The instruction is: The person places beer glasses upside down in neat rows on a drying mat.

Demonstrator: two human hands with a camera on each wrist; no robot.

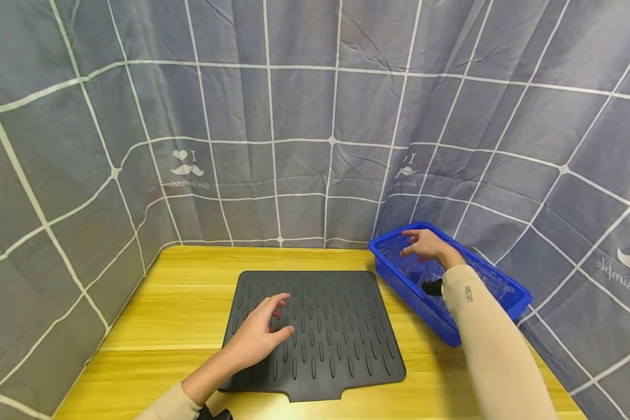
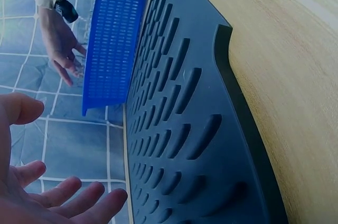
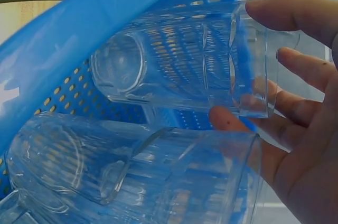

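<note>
My right hand [image 1: 429, 245] reaches over the blue plastic basket [image 1: 415, 308]. In the right wrist view its thumb and fingers [image 3: 306, 68] hold a clear drinking glass [image 3: 179, 60] near the rim, the thumb at one side and the other fingers opposite. The glass lies tilted, its base inside the basket. Beside it lies another clear glass [image 3: 132, 171]. My left hand [image 1: 257, 333] hovers above the dark grey ridged mat [image 1: 346, 326], fingers spread and loosely bent, holding nothing.
The mat lies on a yellow wood-grain table [image 1: 152, 326], with a tab at its near edge. The basket stands at an angle by the table's right side. A grey curtain [image 1: 304, 116] with white lines surrounds the table's back and sides.
</note>
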